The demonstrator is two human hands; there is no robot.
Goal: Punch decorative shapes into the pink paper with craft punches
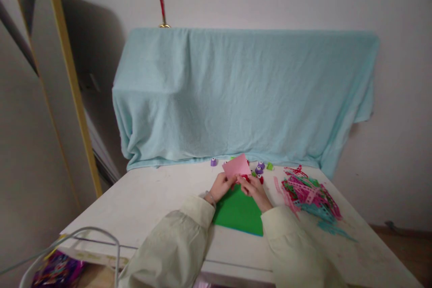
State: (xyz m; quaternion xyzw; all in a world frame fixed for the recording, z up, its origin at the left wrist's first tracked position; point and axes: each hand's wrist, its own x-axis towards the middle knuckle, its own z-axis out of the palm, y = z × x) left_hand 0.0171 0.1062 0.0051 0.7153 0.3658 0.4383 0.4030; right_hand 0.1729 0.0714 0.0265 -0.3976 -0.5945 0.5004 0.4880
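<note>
At the middle of the white table (141, 202), just in front of the draped cloth, a pink paper sheet (236, 166) stood tilted up between both hands. The left hand (221, 186) pinched its lower left edge, and the right hand (255, 190) pressed on a small red craft punch (245, 178) at the sheet's lower edge; whether the punch had closed on the paper could not be told. Punching cleanly would call for seating the edge fully in the slot and pressing straight down. Under the wrists lay a green sheet (239, 213). At twelve o'clock sat more small punches, purple (259, 167) and green. At three o'clock lay a heap of punched paper strips (312, 195). No writing or brand was readable.
</note>
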